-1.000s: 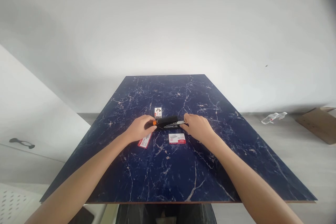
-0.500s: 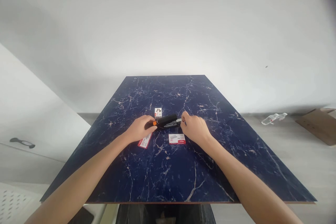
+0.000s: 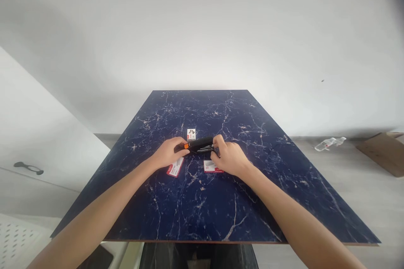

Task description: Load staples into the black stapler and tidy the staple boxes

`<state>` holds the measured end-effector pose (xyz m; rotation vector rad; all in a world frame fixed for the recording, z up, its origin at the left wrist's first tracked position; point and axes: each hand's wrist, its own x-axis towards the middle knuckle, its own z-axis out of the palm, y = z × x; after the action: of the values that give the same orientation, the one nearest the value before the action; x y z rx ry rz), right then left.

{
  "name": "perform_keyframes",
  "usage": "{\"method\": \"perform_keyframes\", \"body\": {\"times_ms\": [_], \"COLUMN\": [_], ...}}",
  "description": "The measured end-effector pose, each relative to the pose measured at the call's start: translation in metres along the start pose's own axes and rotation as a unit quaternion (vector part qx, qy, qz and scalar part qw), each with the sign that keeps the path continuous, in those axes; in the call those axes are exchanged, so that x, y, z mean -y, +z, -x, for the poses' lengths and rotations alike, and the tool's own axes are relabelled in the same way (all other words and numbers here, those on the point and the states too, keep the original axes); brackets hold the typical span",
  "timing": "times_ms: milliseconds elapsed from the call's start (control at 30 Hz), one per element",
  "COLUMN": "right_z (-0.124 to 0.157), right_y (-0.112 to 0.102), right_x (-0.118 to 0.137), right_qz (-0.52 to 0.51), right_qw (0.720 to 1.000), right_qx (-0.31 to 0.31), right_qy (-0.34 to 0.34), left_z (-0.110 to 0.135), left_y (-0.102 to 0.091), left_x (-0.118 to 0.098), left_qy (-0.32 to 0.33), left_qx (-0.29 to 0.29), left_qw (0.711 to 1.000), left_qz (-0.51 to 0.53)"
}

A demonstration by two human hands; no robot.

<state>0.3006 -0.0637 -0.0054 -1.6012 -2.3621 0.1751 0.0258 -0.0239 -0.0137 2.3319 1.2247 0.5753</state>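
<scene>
A black stapler with an orange part at its left end lies crosswise between my hands, above the tabletop's middle. Its top and its metal channel are apart, with bright metal showing between them. My left hand is closed on the orange end, thumb in front. At the right end my right hand grips the stapler with thumb and fingers, hiding that end. Below the stapler lie two small red-and-white boxes: the left box, near my left hand, and the right box, partly under my right hand.
A small white box with a dark picture stands just behind the stapler. The blue marbled table reaches back to the white wall. On the floor to the right are clear plastic bottles and a cardboard box.
My right hand has moved slightly left and closed around the stapler's right end. The pale metal piece at its fingertips is now out of sight. My left hand keeps its hold.
</scene>
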Motion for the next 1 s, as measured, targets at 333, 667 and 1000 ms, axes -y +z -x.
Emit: {"method": "perform_keyframes", "body": {"times_ms": [333, 667, 1000], "right_z": [0.005, -0.003, -0.005], "right_y": [0.003, 0.011, -0.005], "right_x": [-0.002, 0.001, -0.011], "right_qz": [-0.092, -0.197, -0.262], "right_qw": [0.993, 0.979, 0.96], "right_qx": [0.026, 0.029, 0.04], "right_qy": [-0.064, -0.032, 0.086], "left_z": [0.0, -0.001, 0.012], "left_y": [-0.001, 0.005, 0.006], "left_x": [-0.004, -0.014, -0.028], "left_qy": [-0.007, -0.028, 0.021], "left_qx": [-0.014, -0.044, 0.043], "left_qw": [1.0, 0.995, 0.998], "left_qz": [-0.013, -0.081, -0.028]}}
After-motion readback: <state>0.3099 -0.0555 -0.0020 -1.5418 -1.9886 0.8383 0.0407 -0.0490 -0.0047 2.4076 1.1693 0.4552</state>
